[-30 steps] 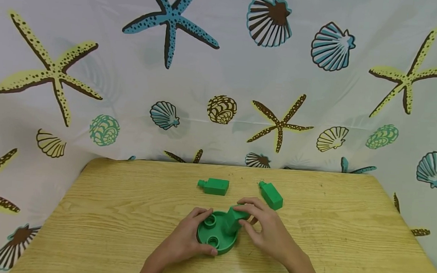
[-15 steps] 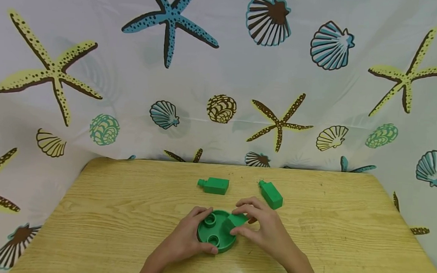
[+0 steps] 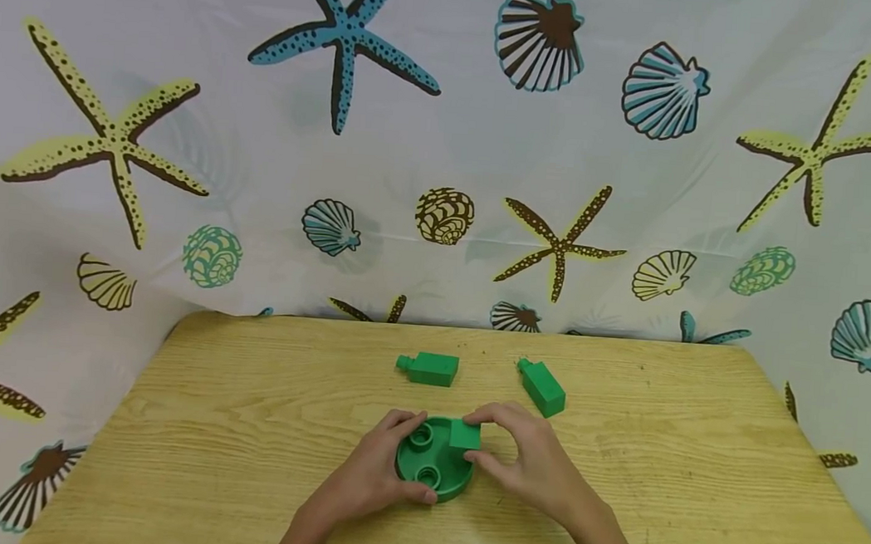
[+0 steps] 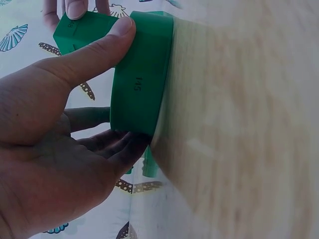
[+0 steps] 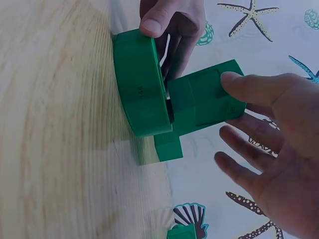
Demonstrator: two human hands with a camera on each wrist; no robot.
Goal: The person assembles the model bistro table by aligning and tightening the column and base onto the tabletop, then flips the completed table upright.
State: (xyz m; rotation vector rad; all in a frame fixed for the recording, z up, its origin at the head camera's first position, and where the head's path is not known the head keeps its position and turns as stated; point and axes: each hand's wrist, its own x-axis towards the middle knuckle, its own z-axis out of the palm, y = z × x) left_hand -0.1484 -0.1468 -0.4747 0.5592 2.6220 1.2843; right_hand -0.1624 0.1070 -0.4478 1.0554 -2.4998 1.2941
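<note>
A round green base (image 3: 447, 472) with a raised rim lies on the table, two ring-shaped sockets with threads showing on its left part. My left hand (image 3: 369, 474) grips its side, thumb at the near edge and fingers around the far one. Between thumb and fingers, my right hand (image 3: 536, 461) pinches a green rectangular block (image 3: 465, 434) standing on the back right of the base. The right wrist view shows the block (image 5: 207, 94) slightly tilted, its lower end at the rim, a dark narrow gap beside it. The block's lower end is hidden behind the rim.
Two more green blocks with threaded necks lie on their sides behind the base, the left block (image 3: 434, 369) and the right block (image 3: 544, 388). The wooden table (image 3: 263, 395) ends at a curtain (image 3: 382, 169) printed with starfish and shells.
The block has turned in my right hand, its top shifting from slanted to square with the view. My right fingers have re-spread around it. The left hand keeps its grip on the base.
</note>
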